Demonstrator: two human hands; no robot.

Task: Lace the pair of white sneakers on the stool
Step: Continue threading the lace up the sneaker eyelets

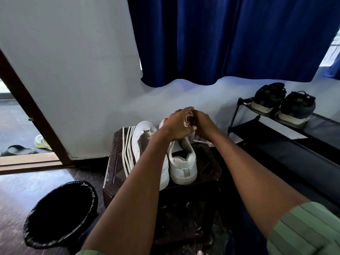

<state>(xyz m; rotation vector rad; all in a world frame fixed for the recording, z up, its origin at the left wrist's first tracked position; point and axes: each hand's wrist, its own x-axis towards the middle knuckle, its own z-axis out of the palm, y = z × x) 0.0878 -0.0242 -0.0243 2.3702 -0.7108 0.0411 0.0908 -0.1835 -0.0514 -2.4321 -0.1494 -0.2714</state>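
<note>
Blue-curtained wall behind, both hands, left hand (pixel 177 126) and right hand (pixel 203 124), pinch a lace (pixel 201 142) together over the right sneaker (pixel 183 162) on the stool (pixel 114 162), left sneaker (pixel 143 140) seemingly unlaced

A dark brown stool (pixel 206 168) with a patterned top stands on the floor (pixel 36 183) near the wall and carries two white sneakers side by side, heels toward the viewer: the left sneaker (pixel 141 144) and the right sneaker (pixel 183 164) (its front is hidden behind the hands). A white lace (pixel 128 150) lies folded in several long strands on the stool's left part, just beside the left sneaker. On the floor to the near left of the stool stands a bin lined with a black bag (pixel 60 214), and to the right a black shoe rack (pixel 287 137) holds a pair of dark sandals (pixel 283 103) on its top shelf.
</note>
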